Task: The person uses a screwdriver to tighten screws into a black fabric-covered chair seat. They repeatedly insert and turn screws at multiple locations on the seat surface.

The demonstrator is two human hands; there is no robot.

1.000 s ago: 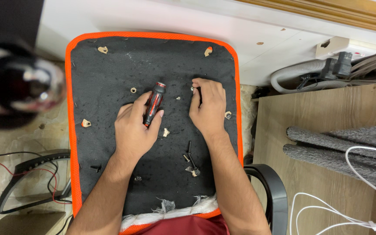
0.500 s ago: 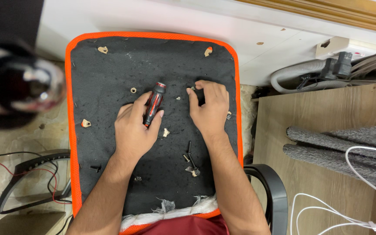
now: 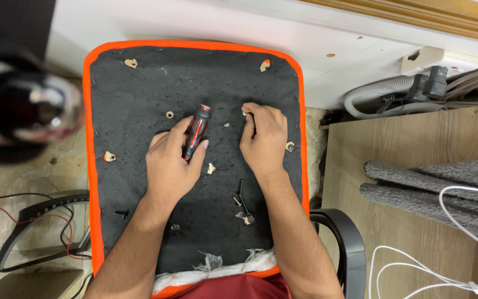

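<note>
On the upturned chair seat base point(image 3: 139, 99), the left hand point(image 3: 171, 166) grips a red-and-black screwdriver point(image 3: 196, 131) near its middle while the right hand point(image 3: 264, 138) pinches a small fastener point(image 3: 245, 114) just right of the tool, a fastening step that looks to need bit and fastener aligned.

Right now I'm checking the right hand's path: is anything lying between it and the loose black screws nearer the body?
Nothing visible blocks it. The right hand rests on the black underside of the seat pad, fingertips at a small pale fitting. The loose black screws lie just beside its wrist, with only bare fabric between. The left hand holds the screwdriver off to the other side.
</note>
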